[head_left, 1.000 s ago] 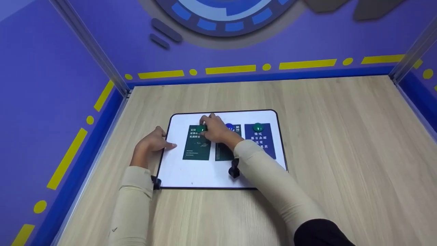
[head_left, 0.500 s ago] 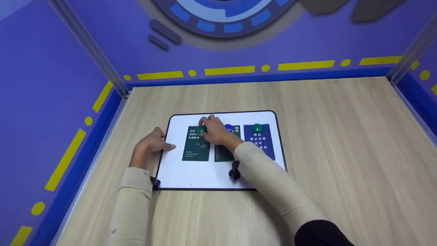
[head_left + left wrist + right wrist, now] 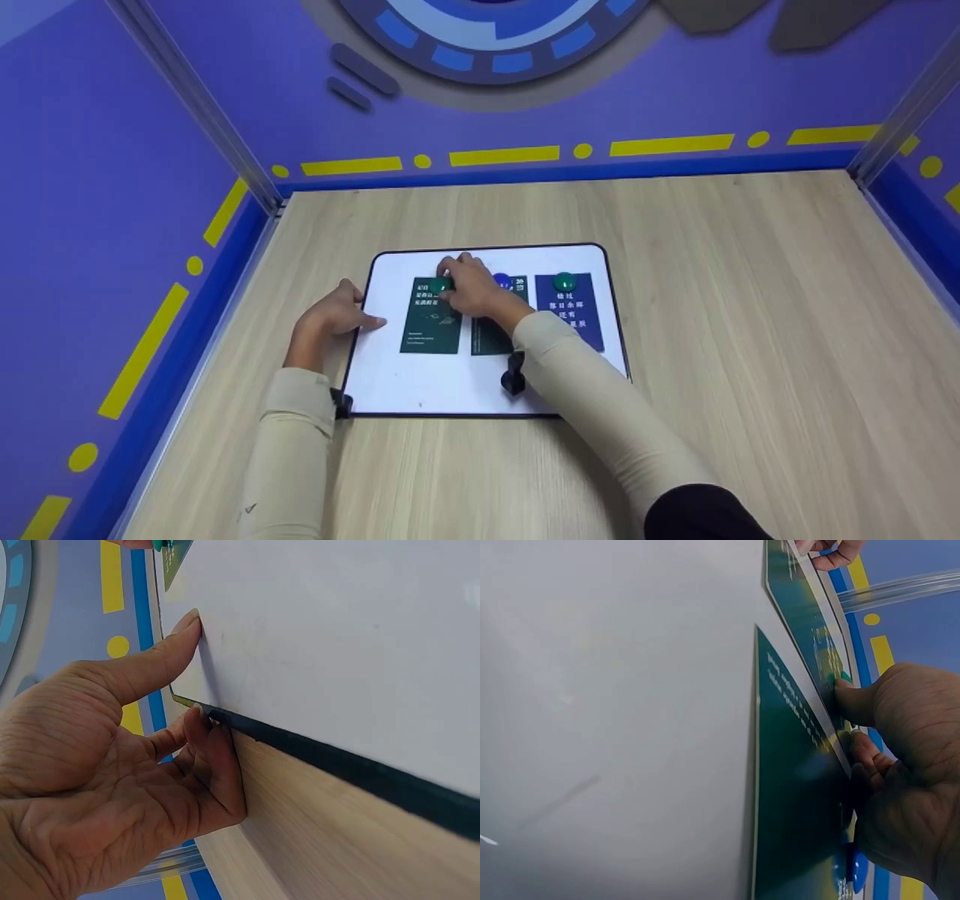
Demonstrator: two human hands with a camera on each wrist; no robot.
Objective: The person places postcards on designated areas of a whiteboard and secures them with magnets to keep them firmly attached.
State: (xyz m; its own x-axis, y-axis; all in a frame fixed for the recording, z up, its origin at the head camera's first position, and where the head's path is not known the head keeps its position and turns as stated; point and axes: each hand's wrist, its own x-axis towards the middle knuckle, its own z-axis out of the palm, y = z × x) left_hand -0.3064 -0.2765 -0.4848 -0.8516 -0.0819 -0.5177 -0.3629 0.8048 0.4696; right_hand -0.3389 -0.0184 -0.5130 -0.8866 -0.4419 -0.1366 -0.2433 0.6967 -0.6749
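Observation:
A whiteboard [image 3: 450, 382] with a dark rim lies on the table, bearing two dark green cards and a blue card [image 3: 568, 315] in a row. My left hand [image 3: 330, 313] holds the board's left edge. In the left wrist view its thumb [image 3: 161, 664] lies on the white face and its fingers bend against the rim. My right hand [image 3: 474, 289] pinches a round green magnet [image 3: 440, 286] at the top of the left green card [image 3: 430, 326]. A blue magnet [image 3: 501, 280] sits on the middle green card [image 3: 491, 337], partly behind the hand. Another green magnet [image 3: 565, 282] tops the blue card.
Wood-grain table [image 3: 735, 315] surrounds the board. Beyond it stands a purple-blue back wall [image 3: 480, 120] with yellow marks, and a similar panel [image 3: 97, 225] rises on the left. The right forearm's sleeve [image 3: 592, 397] crosses over the board's lower right part.

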